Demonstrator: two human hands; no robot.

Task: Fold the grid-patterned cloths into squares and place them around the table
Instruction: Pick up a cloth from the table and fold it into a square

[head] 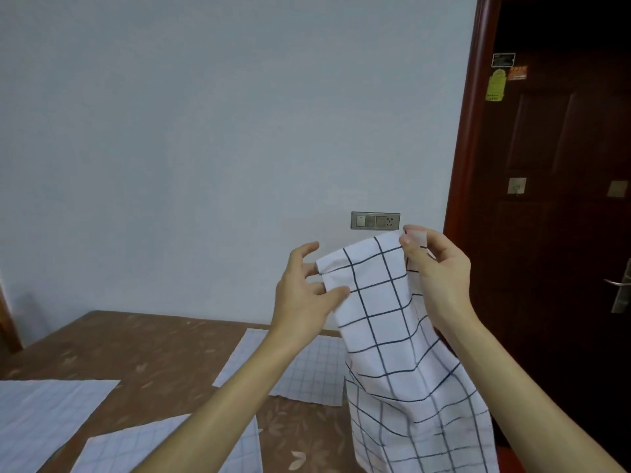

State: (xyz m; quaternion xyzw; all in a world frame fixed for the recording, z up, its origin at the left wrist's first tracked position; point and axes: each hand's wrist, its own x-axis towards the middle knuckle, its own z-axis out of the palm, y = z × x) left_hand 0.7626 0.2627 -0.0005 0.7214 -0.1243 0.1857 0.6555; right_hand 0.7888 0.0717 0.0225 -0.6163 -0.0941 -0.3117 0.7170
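Note:
I hold a white cloth with a wide dark grid up in the air over the table's right end. My right hand pinches its top right corner. My left hand grips the top left edge with thumb and fingers. The cloth hangs down crumpled, its lower part reaching the bottom of the frame. Three flat cloths with a finer grid lie on the brown table: one at the far middle, one at the left edge, one near me, partly hidden by my left forearm.
A pale wall rises behind the table, with a switch and socket plate. A dark wooden door with a metal handle stands at the right. The table carries a brown floral covering.

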